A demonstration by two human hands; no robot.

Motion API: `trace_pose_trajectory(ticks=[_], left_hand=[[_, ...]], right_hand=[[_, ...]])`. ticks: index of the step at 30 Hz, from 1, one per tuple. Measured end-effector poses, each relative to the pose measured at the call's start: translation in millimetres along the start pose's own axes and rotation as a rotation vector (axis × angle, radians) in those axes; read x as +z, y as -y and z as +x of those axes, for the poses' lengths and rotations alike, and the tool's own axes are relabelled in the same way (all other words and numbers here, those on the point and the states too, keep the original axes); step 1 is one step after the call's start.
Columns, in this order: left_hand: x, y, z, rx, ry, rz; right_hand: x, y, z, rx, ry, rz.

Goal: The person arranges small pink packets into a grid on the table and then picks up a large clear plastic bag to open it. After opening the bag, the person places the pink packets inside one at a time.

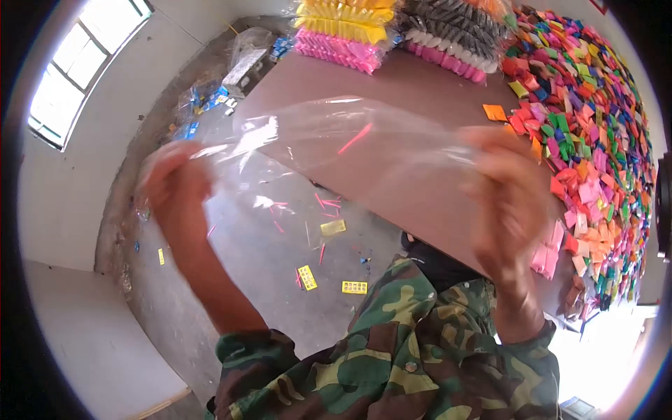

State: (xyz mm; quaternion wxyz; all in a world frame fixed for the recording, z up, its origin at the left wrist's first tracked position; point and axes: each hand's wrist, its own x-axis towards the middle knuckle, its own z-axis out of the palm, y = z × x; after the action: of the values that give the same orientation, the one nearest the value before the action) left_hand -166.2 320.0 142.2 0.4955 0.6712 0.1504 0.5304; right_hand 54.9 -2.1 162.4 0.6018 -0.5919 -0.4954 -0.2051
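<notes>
A clear plastic bag [315, 133] is stretched between my two raised hands, over the edge of the brown table [413, 185]. My left hand [178, 175] grips its left end, out over the floor. The bag's right end is pinched by my right hand [507, 185], which is blurred by motion above the table. Through the film a thin pink strip [355, 138] shows; whether it lies in the bag or behind it I cannot tell.
Many small coloured packets [581, 140] are heaped along the table's right side. Bagged stacks of yellow and pink pieces [343, 35] and of grey, white and pink pieces [458, 38] stand at the back. Yellow cards [306, 277] and pink strips litter the floor [238, 280].
</notes>
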Motion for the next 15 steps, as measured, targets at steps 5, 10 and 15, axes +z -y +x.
trace_pose_trajectory(ticks=[5, 10, 15], left_hand=[[49, -26, 12, 0.015, 0.04, 0.551], [40, -31, 6, 0.037, 0.276, -0.019], [69, -18, 18, -0.083, 0.253, 0.375]], right_hand=[[1, -21, 8, 0.422, -0.024, 0.034], [-5, -5, -11, 0.301, -0.276, 0.069], [-36, -15, -8, 0.389, -0.126, -0.114]])
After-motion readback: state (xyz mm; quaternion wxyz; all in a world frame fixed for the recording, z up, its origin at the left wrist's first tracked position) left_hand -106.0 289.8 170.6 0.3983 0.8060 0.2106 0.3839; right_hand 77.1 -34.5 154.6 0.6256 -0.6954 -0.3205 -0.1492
